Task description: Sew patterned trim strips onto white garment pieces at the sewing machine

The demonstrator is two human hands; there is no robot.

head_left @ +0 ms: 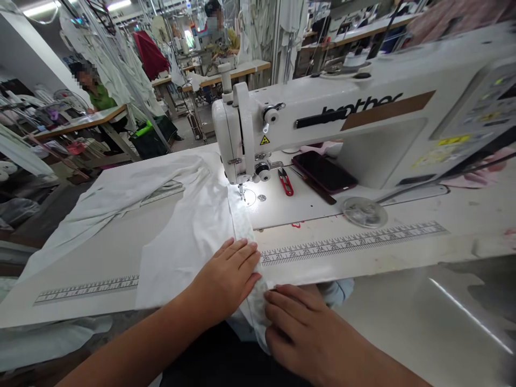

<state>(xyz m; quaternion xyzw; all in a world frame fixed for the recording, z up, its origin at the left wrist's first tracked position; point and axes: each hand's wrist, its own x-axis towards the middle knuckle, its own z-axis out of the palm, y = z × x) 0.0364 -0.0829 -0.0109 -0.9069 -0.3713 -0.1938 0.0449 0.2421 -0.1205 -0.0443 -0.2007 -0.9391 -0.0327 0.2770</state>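
Note:
White fabric (201, 215) lies across the sewing table, and its folded edge strip runs under the needle of a white sewing machine (274, 118). My left hand (228, 274) rests flat on that strip near the table's front edge, fingers stretched toward the needle. Closer to my body, my right hand (300, 322) has its fingers curled round the strip's edge where the fabric drops off the table. A lamp lights the needle area (243, 196). The fabric's lower end hangs toward my lap, partly hidden by my hands.
Right of the needle lie red thread snips (286, 183), a dark phone (324, 171), a brown strip-like tool (318, 189) and a clear round dish (365, 212). A printed ruler (350, 244) runs along the table. Co-workers sit at other tables behind.

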